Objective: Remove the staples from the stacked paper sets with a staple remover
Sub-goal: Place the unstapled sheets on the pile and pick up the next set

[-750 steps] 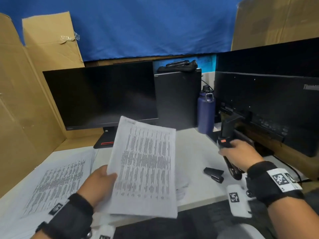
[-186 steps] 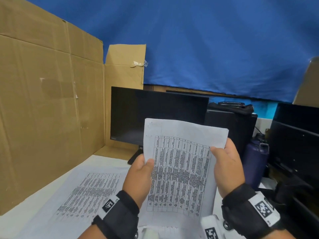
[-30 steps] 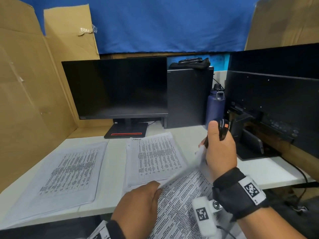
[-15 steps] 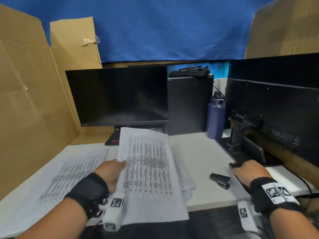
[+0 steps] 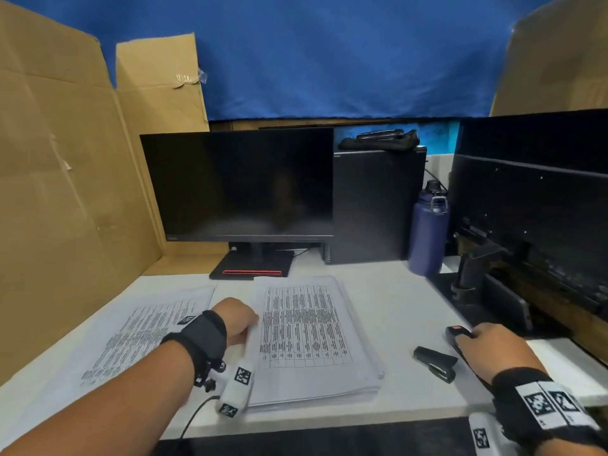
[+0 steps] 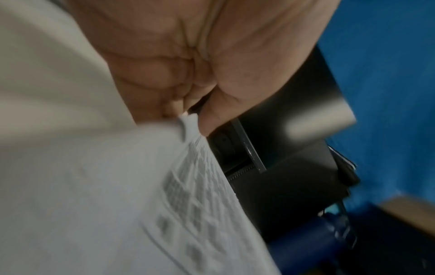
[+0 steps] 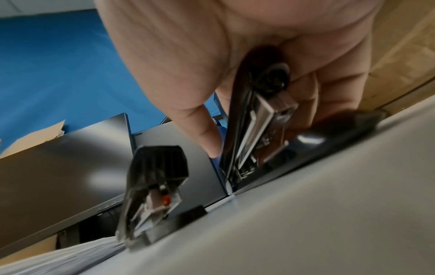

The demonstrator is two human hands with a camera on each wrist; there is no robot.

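A stack of printed paper sets (image 5: 306, 337) lies flat on the white desk (image 5: 394, 311), in the middle. My left hand (image 5: 241, 320) pinches the left edge of the top set (image 6: 179, 186), thumb above and fingers below (image 6: 190, 114). At the right, my right hand (image 5: 477, 342) grips a long black staple remover (image 5: 456, 332) with a red end, resting low on the desk. In the right wrist view the thumb and fingers close round its metal body (image 7: 266, 119). A smaller black stapler (image 5: 434, 363) lies just left of that hand.
A second spread of printed sheets (image 5: 141, 334) covers the desk's left side. Behind stand a dark monitor (image 5: 237, 185), a black computer case (image 5: 375, 205) and a blue bottle (image 5: 427, 235). Another monitor's back (image 5: 533, 205) and cardboard walls (image 5: 65, 192) close the sides.
The paper set my left hand held raised half a second ago now lies flat on the stack. My right hand stays on the tool at the desk's right.
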